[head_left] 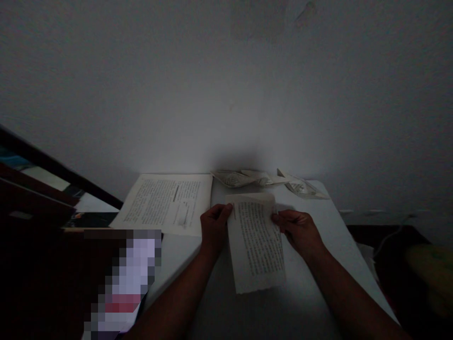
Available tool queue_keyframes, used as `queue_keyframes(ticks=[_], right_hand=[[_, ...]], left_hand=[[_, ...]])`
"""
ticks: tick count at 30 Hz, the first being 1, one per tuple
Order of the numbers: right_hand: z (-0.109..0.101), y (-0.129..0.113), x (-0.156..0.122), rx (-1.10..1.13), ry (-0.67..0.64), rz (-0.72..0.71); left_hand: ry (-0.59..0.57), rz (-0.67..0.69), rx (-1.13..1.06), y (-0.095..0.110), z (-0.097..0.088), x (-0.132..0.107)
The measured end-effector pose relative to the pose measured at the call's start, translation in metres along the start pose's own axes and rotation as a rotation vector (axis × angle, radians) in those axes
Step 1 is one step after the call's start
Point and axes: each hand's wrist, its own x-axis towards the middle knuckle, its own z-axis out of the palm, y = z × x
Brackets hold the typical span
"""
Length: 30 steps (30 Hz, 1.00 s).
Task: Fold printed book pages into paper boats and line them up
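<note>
Dim room, white table (318, 283): printed page (256, 241) held above it, left hand (213, 226) pinching its left edge, right hand (299, 230) gripping the right. Beyond: open book (164, 202), folded paper boats (269, 179), then the bare grey wall (226, 85).

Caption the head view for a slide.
Left hand and right hand hold a printed page at a white table, near an open book and folded paper shapes.

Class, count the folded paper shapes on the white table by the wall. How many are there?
3: left folded shape at the row's left end, middle folded shape overlapping it, right folded shape furthest right, all beyond the sheet. Dim light may hide others.
</note>
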Motion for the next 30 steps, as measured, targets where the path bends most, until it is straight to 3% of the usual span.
queue_keyframes(ticks=[6,9,12,16,19,23,26,30], right_hand=[[-0.002,-0.006,0.002,0.015,-0.049,0.068],[-0.005,-0.013,0.002,-0.016,-0.116,0.127],[-0.009,-0.017,0.003,-0.069,-0.204,0.171],[-0.013,-0.019,0.004,-0.153,-0.355,0.235],[-0.011,-0.02,0.004,-0.168,-0.465,0.248],[-0.003,-0.022,0.002,-0.214,-0.591,0.252],[0.002,-0.022,0.001,-0.359,-0.652,0.213],[0.005,-0.022,0.001,-0.549,-0.691,0.172]], left_hand=[[-0.142,-0.029,-0.229,0.002,0.0,0.004],[-0.229,-0.138,-0.313,0.002,0.001,0.006],[-0.401,-0.24,-0.305,0.001,0.001,0.007],[-0.728,-0.43,-0.348,0.003,-0.001,0.004],[-0.923,-0.466,-0.333,0.007,-0.001,0.001],[-0.961,-0.524,-0.286,0.008,0.001,0.001],[-0.976,-0.507,-0.221,0.006,0.001,0.004],[-1.082,-0.511,-0.197,0.003,0.0,0.007]])
